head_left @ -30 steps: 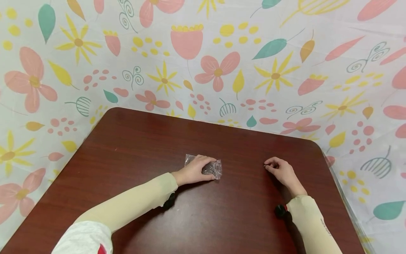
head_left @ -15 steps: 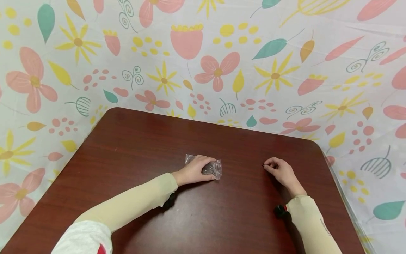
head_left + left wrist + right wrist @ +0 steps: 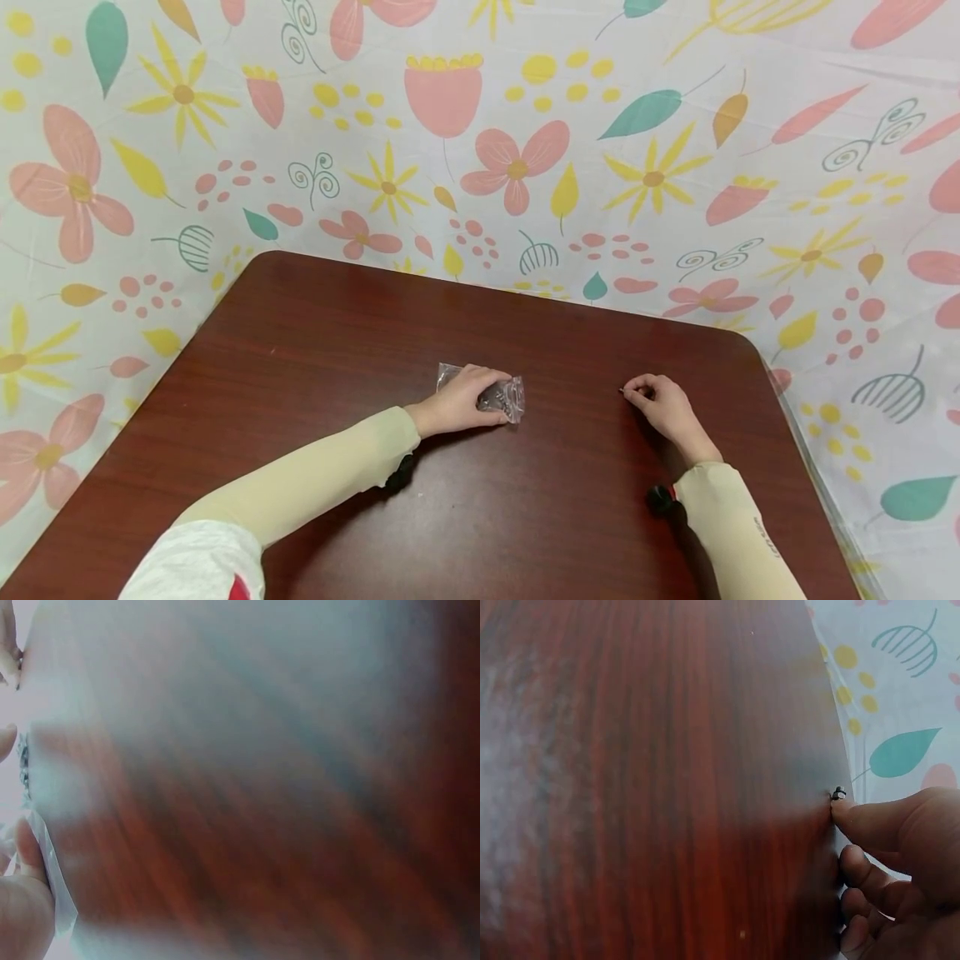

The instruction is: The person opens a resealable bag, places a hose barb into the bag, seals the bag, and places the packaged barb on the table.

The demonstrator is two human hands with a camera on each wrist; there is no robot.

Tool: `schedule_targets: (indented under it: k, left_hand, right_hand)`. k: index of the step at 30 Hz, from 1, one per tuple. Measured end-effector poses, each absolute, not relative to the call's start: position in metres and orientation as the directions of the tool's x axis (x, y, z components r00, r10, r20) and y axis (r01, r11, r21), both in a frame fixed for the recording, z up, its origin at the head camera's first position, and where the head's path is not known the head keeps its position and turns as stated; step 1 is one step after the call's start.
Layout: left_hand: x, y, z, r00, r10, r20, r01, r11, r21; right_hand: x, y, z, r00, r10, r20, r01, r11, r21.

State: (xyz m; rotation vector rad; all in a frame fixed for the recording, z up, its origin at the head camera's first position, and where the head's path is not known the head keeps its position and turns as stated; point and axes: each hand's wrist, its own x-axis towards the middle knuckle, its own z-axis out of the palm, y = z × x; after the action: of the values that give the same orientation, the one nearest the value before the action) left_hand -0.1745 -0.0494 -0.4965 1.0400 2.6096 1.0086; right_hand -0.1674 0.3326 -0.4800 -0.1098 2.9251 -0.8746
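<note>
On the table (image 3: 337, 333), a small clear plastic bag (image 3: 513, 398) lies flat with several small metal pieces inside that look like screws. My left hand (image 3: 456, 405) holds the bag, thumb on its near side and fingers across the far side. Off to the right, my right hand (image 3: 670, 415) pinches a tiny dark metal piece between thumb and forefinger, close to the tabletop. In the right wrist view that piece looks like a small screw with a nut (image 3: 839, 793), partly hidden by the thumb. The left wrist view shows only the bag's edge (image 3: 64, 907) and some fingers.
Behind the table hangs a white cloth (image 3: 517, 100) printed with flowers and leaves. The table's right edge runs beyond my right hand. A few tiny specks (image 3: 422, 495) lie on the tabletop in front of the hands.
Hardly anything differs. My right hand and the piece in it have shifted very slightly to the left. The left hand stays on the bag.
</note>
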Motion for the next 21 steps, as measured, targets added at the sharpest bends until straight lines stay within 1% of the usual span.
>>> schedule_targets:
  k: [7,17,21]
  left_hand:
    - [-0.1738,-0.0505,-0.496,-0.748,0.657,0.093,0.549,0.534,0.643]
    - [-0.1724,-0.0502,-0.4935,-0.745,0.661,0.087,0.547,0.532,0.647]
    - [-0.1717,-0.0505,-0.4918,-0.745,0.662,0.088,0.547,0.53,0.648]
  right_hand:
    - [-0.167,0.3319,-0.4794,-0.992,-0.105,-0.072,-0.052,0.85,-0.525]
    - [-0.1637,0.3292,-0.4773,-0.987,-0.149,-0.06,-0.098,0.853,-0.513]
    - [-0.1614,0.3267,-0.477,-0.987,-0.148,-0.065,-0.095,0.855,-0.509]
